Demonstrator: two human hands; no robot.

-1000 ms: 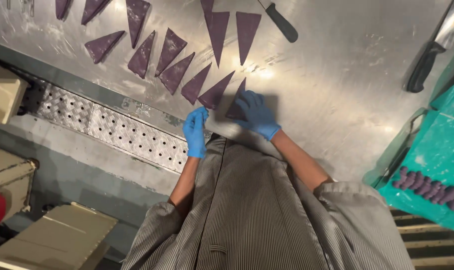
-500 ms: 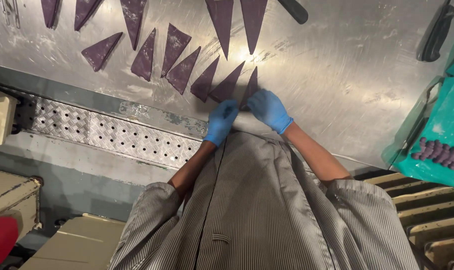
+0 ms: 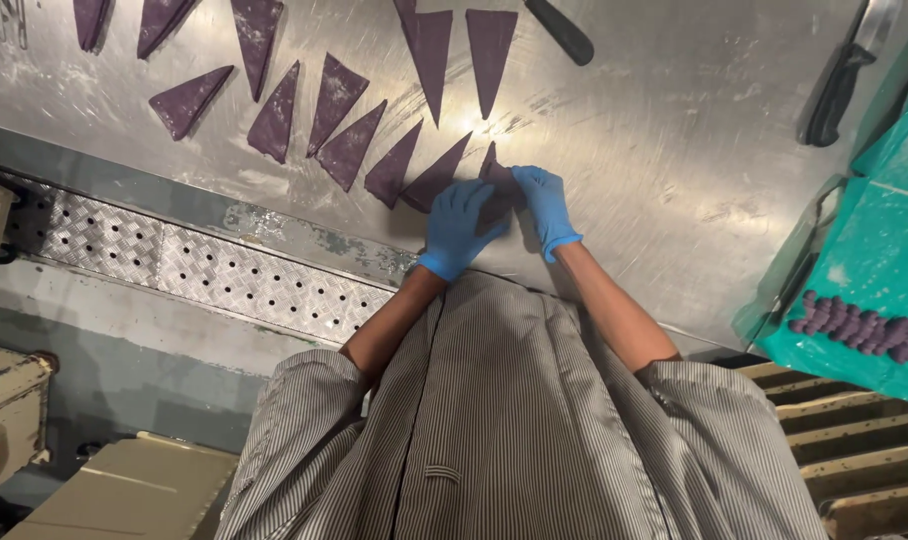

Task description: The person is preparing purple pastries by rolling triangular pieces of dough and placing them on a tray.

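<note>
Hands working one purple dough triangle (image 3: 496, 188) near the front edge of the steel table (image 3: 674, 150). Left hand (image 3: 459, 228) lying flat, fingers spread over it; right hand (image 3: 544, 205) pressing beside it, fingers close together. More purple triangles (image 3: 346, 145) fanning left of it; rolled purple pieces (image 3: 859, 328) sitting on a green tray (image 3: 884, 250) far right.

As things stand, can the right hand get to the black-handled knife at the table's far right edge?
Probably yes. The right hand is on a purple dough triangle, and only bare steel table lies between it and the knife. It would need a long stretch, though.
</note>
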